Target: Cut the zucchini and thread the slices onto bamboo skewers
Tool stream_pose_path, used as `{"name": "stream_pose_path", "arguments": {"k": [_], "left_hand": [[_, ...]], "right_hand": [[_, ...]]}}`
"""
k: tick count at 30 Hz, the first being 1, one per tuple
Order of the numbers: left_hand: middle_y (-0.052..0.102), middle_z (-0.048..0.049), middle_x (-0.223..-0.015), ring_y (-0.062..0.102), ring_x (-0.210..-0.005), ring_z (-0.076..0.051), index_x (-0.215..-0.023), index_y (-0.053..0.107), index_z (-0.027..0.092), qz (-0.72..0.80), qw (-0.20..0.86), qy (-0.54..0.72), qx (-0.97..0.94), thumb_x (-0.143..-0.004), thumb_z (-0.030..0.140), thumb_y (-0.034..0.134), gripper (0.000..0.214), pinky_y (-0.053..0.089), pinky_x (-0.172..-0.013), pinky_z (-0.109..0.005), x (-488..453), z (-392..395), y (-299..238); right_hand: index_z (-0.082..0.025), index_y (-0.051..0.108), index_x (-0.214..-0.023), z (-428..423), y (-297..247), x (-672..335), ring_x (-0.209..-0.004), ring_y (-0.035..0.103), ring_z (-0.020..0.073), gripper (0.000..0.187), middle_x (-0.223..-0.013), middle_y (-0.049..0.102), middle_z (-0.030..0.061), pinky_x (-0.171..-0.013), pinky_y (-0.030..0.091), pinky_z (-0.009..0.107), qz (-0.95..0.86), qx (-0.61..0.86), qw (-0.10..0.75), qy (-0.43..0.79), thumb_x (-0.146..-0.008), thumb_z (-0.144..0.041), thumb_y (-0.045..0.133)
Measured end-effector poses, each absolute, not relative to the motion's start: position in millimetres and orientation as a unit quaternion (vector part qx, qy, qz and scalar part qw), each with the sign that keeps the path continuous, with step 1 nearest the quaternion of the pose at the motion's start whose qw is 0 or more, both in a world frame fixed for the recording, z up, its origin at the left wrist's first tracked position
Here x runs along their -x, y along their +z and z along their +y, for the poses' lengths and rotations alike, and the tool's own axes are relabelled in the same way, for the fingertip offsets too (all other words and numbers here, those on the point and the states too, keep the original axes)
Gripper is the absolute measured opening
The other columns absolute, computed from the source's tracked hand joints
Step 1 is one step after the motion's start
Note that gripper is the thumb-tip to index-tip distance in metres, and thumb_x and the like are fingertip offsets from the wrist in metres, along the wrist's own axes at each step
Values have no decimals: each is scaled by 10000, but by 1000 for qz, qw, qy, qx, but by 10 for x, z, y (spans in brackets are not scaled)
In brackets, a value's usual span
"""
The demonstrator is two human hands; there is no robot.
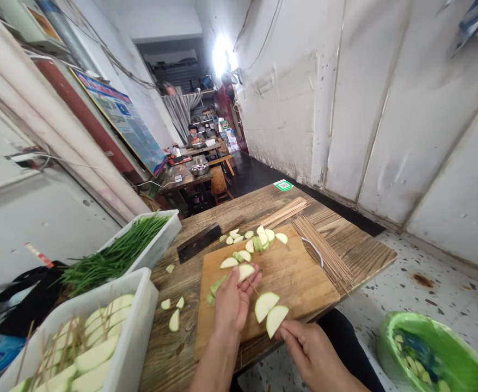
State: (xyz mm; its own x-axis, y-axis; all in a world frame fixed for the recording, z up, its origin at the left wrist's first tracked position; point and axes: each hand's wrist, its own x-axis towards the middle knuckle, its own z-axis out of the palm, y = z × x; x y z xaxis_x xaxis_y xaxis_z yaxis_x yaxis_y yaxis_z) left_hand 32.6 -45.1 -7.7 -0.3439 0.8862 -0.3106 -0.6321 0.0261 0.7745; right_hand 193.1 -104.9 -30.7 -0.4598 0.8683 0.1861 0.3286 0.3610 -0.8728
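Observation:
My left hand (234, 296), above the cutting board (300, 272), pinches a pale half-moon vegetable slice (246, 271) with thin green skin between thumb and fingers. Lower right, my right hand (310, 348) is closed on a thin wooden skewer (256, 291), whose tip points toward my left hand. Two half-moon slices (267, 306) are threaded on it; my fingers hide its other end. More cut slices (259, 239) lie along the board's far side, and a few green-skinned ones (216, 286) are partly behind my left hand.
A cleaver (200, 242) lies beyond the board. Loose skewers (323, 250) rest at the right. On the left stand a white bin of skewered slices (149, 305) and a tray of green stalks (173, 223). A green tub (390, 337) sits on the floor. A person sits far back.

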Motion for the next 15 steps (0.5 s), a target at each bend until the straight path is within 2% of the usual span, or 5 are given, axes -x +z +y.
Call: {"name": "stream_pose_path", "arguments": {"k": [15], "left_hand": [[698, -158, -893, 665, -876, -262, -860, 605, 90, 454, 557, 682, -138, -833, 179, 517, 128, 513, -831, -445, -485, -491, -46]], "right_hand": [[-197, 483, -702, -986, -327, -1901, -496, 421, 114, 254, -557, 429, -49, -502, 285, 212, -756, 412, 342, 376, -907, -225, 337]]}}
